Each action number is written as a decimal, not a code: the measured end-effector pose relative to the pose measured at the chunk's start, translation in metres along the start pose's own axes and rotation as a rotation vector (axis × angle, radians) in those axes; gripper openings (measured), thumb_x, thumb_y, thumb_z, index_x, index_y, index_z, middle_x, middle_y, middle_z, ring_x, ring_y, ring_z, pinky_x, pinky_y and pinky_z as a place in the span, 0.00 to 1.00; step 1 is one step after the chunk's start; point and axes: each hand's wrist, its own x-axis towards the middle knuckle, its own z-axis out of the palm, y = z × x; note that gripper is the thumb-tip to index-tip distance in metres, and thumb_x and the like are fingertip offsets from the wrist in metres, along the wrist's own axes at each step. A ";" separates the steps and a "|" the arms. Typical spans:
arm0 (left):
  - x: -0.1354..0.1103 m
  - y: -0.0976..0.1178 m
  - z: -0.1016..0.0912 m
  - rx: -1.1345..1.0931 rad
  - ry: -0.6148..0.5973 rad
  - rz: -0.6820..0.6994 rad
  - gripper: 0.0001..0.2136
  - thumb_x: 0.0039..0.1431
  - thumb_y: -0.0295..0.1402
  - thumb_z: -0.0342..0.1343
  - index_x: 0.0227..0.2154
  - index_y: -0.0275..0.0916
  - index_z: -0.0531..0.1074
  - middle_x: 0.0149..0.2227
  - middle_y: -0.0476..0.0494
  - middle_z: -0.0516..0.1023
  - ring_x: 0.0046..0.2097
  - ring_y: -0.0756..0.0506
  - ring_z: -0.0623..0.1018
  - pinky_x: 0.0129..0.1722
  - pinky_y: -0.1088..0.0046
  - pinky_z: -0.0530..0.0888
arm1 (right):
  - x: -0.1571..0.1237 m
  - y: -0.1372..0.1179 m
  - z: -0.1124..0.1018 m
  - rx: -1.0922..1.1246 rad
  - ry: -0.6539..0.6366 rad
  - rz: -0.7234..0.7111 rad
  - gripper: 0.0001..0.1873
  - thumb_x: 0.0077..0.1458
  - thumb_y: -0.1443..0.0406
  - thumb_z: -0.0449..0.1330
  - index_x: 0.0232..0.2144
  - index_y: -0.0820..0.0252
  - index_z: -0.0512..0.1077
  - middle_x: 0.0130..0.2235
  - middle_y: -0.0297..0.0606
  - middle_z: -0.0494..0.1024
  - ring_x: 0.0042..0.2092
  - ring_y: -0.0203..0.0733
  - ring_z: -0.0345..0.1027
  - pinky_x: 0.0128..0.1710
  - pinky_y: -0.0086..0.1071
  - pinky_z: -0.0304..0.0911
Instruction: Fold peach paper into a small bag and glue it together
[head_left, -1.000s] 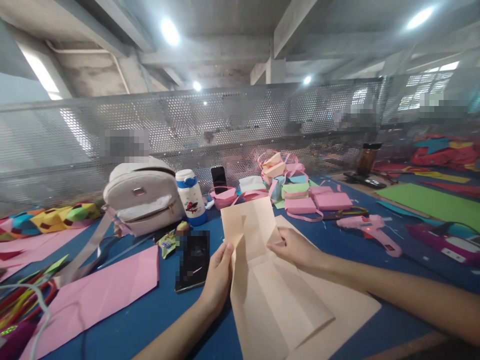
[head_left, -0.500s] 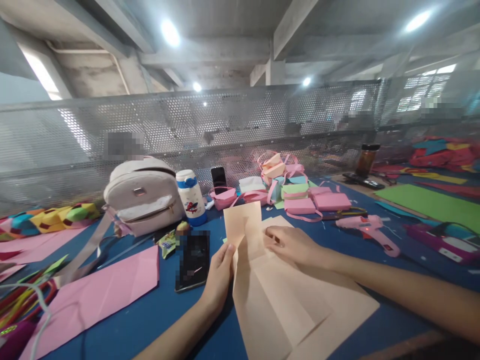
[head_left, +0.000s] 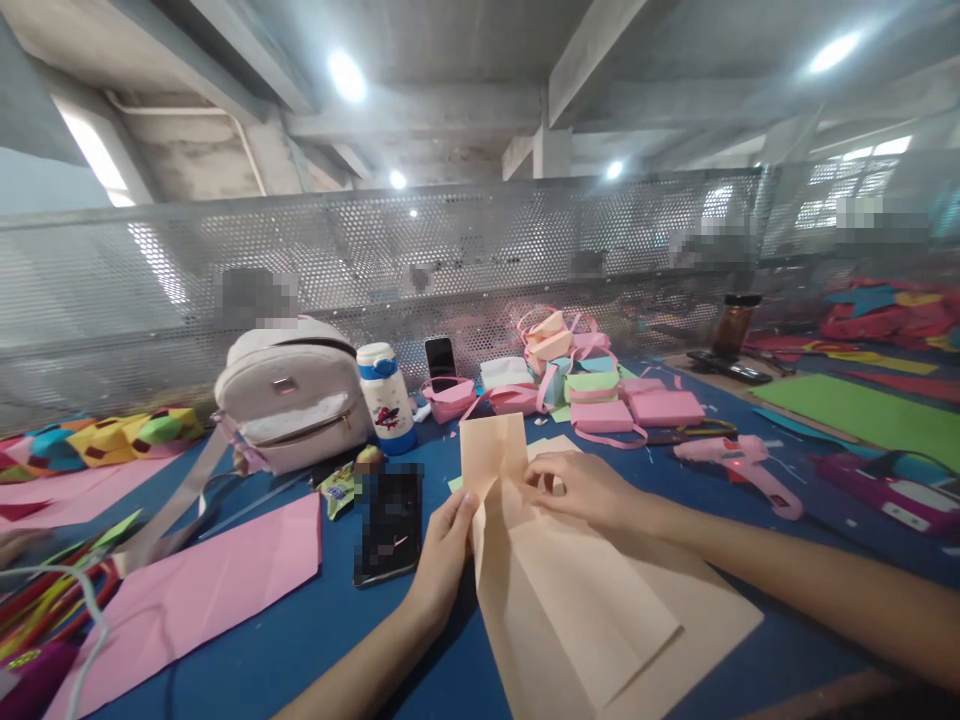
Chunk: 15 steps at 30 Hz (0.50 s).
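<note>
A creased sheet of peach paper [head_left: 555, 600] lies before me, its far end bent upward. My left hand [head_left: 448, 545] pinches the left edge of that raised end, thumb on the near face and fingers behind. On the other side my right hand [head_left: 577, 488] grips the right edge with curled fingers; its fingertips are partly hidden by the paper. Folded flaps run along the sheet toward me. Another peach piece shows under the right forearm. Just left of my left hand lies a black phone [head_left: 388, 525].
A pink sheet [head_left: 202, 585] and a pale backpack [head_left: 292, 400] are at left, beside a white-and-blue bottle [head_left: 386, 400]. Small paper bags [head_left: 600, 415] stand at the back. At right are a pink glue gun [head_left: 739, 460], a purple device [head_left: 885, 490] and green paper [head_left: 862, 405].
The paper's raised end has narrowed and folded further inward between my hands. The lower flap has shifted slightly to the right. Both hands keep hold of the paper.
</note>
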 end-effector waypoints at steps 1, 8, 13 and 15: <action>0.000 0.000 0.000 0.006 -0.008 -0.005 0.20 0.58 0.49 0.58 0.43 0.37 0.78 0.43 0.40 0.83 0.43 0.39 0.80 0.44 0.68 0.74 | 0.000 0.001 0.000 -0.007 0.012 -0.012 0.14 0.61 0.56 0.57 0.31 0.57 0.76 0.35 0.34 0.80 0.35 0.39 0.70 0.32 0.29 0.55; -0.002 0.005 0.002 0.049 -0.016 0.021 0.20 0.58 0.47 0.59 0.45 0.35 0.78 0.41 0.40 0.83 0.48 0.37 0.78 0.41 0.70 0.73 | 0.006 0.000 0.004 -0.215 0.057 -0.082 0.15 0.65 0.60 0.54 0.29 0.59 0.75 0.33 0.36 0.77 0.34 0.39 0.68 0.31 0.30 0.51; -0.001 0.006 0.003 0.004 0.021 -0.005 0.19 0.56 0.47 0.61 0.40 0.36 0.78 0.36 0.44 0.82 0.42 0.40 0.79 0.39 0.72 0.73 | 0.012 -0.009 0.010 -0.324 -0.020 -0.196 0.13 0.67 0.66 0.50 0.36 0.61 0.74 0.39 0.41 0.77 0.40 0.42 0.69 0.34 0.31 0.52; -0.001 0.005 0.001 -0.013 0.043 -0.016 0.20 0.55 0.48 0.61 0.40 0.35 0.78 0.37 0.43 0.82 0.42 0.40 0.80 0.40 0.72 0.73 | 0.015 -0.012 0.011 -0.320 -0.048 -0.208 0.12 0.66 0.67 0.50 0.35 0.62 0.74 0.39 0.41 0.77 0.40 0.43 0.68 0.33 0.31 0.51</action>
